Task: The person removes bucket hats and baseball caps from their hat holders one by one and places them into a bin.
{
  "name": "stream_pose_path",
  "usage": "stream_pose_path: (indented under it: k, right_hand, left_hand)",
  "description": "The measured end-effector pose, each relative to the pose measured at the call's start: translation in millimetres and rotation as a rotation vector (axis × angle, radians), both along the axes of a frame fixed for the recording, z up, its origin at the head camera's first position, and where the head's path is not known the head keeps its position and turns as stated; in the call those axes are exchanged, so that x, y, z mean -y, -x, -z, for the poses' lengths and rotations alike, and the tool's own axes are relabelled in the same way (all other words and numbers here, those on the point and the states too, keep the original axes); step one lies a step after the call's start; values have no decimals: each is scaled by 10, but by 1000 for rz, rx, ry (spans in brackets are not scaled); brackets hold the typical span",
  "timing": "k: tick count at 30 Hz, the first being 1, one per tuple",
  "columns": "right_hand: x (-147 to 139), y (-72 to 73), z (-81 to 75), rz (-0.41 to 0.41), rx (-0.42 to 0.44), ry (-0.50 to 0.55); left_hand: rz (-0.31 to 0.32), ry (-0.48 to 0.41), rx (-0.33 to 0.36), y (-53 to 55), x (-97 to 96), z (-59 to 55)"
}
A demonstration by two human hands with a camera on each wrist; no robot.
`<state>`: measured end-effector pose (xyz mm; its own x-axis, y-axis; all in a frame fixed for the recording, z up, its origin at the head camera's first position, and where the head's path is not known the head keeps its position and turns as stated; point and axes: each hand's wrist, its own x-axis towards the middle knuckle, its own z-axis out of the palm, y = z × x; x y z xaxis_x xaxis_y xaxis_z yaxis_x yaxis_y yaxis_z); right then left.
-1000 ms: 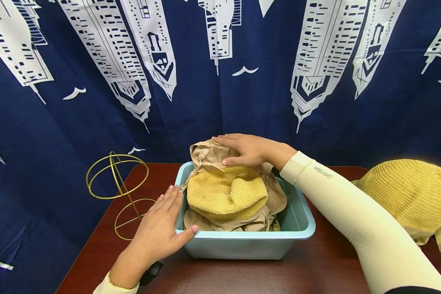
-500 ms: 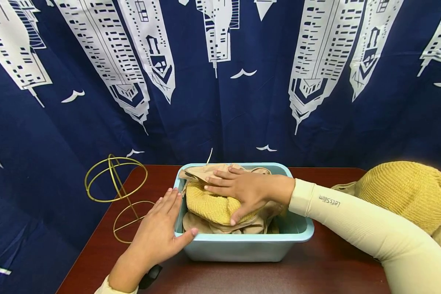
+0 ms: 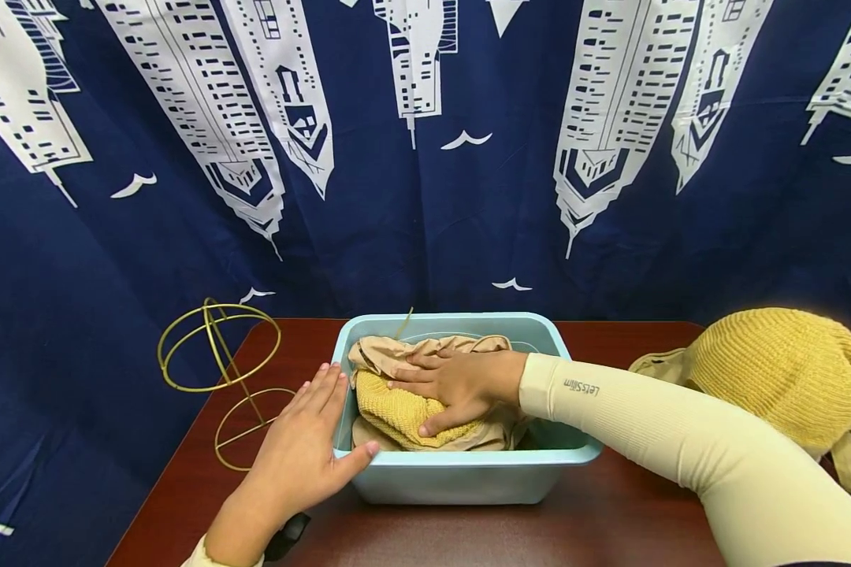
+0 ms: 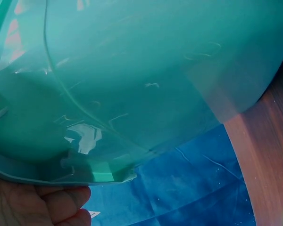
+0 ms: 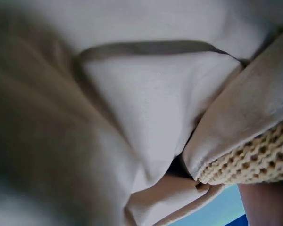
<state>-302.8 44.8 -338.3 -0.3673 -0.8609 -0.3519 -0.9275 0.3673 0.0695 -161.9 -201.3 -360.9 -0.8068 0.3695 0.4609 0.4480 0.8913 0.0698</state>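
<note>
A light blue plastic bin (image 3: pixel 461 482) stands on the table with a yellow knitted hat (image 3: pixel 388 403) and beige cloth (image 3: pixel 376 356) bunched inside. My right hand (image 3: pixel 468 386) presses down on these with its fingers spread. Beneath it, part of the hat is hidden. Along the bin's left rim lies my left hand (image 3: pixel 296 445), fingers straight and thumb over the front corner. The left wrist view shows those fingers (image 4: pixel 66 202) under the rim, below the bin's outer wall (image 4: pixel 132 70). Beige folds (image 5: pixel 146 108) and a strip of knit (image 5: pixel 254 160) fill the right wrist view.
Left of the bin is a gold wire hat stand (image 3: pixel 220 346). Another yellow knitted hat (image 3: pixel 780 374) with beige cloth sits at the right. The dark red table (image 3: pixel 574 520) ends at a navy printed curtain (image 3: pixel 425 236).
My right hand came down from the raised beige cloth at the back and pressed it and the hat lower into the bin. The left hand stayed at the rim.
</note>
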Motion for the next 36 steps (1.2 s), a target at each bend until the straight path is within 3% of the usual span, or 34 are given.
stream_pose_path:
  k: [7, 12, 17, 22, 25, 29, 36]
  right_hand:
    - [58, -18, 99, 20, -3, -16]
    - [55, -4, 67, 13, -24, -16]
    - [-18, -91, -183, 10, -57, 30]
    - [-200, -279, -556, -11, -151, 234]
    - [-448, -390, -741, -8, -223, 380]
    - [-987, -493, -922, 21, -358, 537]
    - [-2302, -631, -967, 199, -602, 730]
  left_hand:
    - [-11, 0, 0, -37, 11, -2]
    - [-10, -4, 10, -29, 12, 8]
    - [-8, -4, 22, -29, -5, 23]
    - [-4, -3, 13, -28, -12, 32]
    - [-8, -8, 13, -49, -2, 42]
    - [-16, -11, 14, -60, -2, 47]
    - [9, -14, -11, -21, -21, 10]
